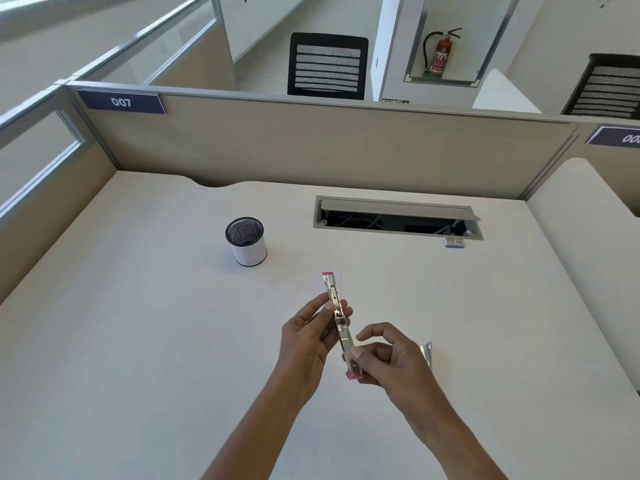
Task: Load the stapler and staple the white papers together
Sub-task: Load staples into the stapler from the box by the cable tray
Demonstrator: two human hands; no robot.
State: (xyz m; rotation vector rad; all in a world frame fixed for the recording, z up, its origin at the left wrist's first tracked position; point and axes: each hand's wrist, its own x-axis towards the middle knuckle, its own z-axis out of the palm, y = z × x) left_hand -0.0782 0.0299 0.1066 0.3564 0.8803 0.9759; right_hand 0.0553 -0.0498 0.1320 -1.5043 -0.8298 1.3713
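The stapler (337, 317), swung open into one long metal strip with pink ends, is held in the air above the desk (138, 341) between the two hands. The left hand (304, 337) has its grip closed round the middle, thumb on one side and fingers on the other. The right hand (391, 362) pinches the near pink end between thumb and fingers. The hinge sits right at the left fingers, so a fingertip could be caught if the two halves snap together. A silvery piece (426, 353), perhaps a staple strip, lies on the desk just beside the right hand. Reaching for it means letting go of the near end, and the open half may swing or drop. Staples pushed in crooked would likely jam. The white papers (319, 285) show only faintly under the far end and look easy to knock askew.
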